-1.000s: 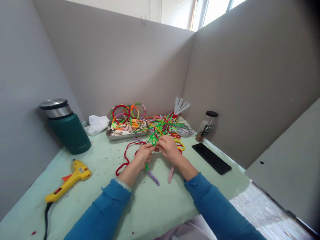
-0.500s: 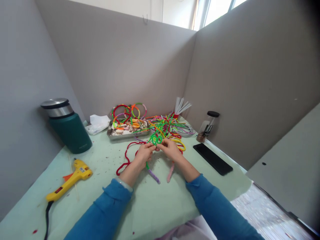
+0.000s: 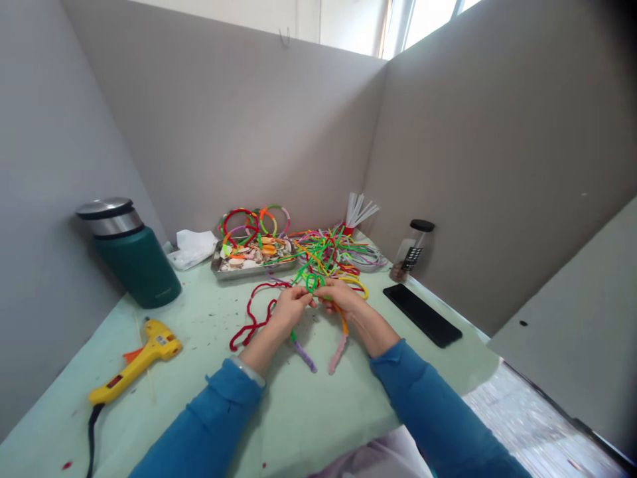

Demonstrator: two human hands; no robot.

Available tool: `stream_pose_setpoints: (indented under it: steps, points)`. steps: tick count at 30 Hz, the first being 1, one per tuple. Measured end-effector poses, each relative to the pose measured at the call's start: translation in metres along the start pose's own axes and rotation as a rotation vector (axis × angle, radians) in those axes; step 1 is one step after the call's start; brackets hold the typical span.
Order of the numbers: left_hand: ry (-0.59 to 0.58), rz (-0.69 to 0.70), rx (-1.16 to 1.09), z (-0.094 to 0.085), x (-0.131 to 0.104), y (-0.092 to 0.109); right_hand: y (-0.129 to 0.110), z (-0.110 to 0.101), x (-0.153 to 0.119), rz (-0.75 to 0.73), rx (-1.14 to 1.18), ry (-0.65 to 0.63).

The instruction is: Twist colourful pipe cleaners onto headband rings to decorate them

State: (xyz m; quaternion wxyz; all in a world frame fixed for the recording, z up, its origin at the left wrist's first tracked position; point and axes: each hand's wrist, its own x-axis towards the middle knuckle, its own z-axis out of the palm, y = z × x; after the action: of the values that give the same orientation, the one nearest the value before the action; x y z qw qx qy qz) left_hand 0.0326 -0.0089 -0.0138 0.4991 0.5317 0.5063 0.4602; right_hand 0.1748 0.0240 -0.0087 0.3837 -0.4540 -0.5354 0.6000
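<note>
One green pipe cleaner (image 3: 314, 283), curled into loops, is standing between the left hand (image 3: 290, 310) and the right hand (image 3: 342, 297), which are both pinching it narrowly over the tabletop (image 3: 298, 425). A purple strip (image 3: 304, 356) is extending below the left hand, a pink strip (image 3: 338, 355) below the right. Red pipe cleaner (image 3: 251, 317) is lying beside the left hand, and a metal tray (image 3: 256, 271) is sitting farther back.

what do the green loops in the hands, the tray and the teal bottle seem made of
Green loops: probably fibre-covered wire, like pipe cleaners, from the soft, matte look and round curl. Tray: likely bare metal, given its grey sheen. Teal bottle: perhaps painted metal, its colour even and satin; the shiny silver collar looks like steel.
</note>
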Motion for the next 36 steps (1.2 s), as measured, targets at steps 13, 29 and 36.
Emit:
stream_pose_setpoints:
  steps: [13,29,36]
  points:
    - [-0.019,0.004,-0.053,0.001,-0.004,0.011,-0.001,-0.006,-0.007,-0.057,0.005,-0.063]
    - [0.067,0.022,0.014,-0.002,0.009,-0.007,0.002,0.001,-0.008,-0.046,-0.020,-0.018]
    - [0.059,-0.015,-0.044,-0.007,0.009,-0.008,0.002,0.003,-0.009,-0.156,-0.091,-0.027]
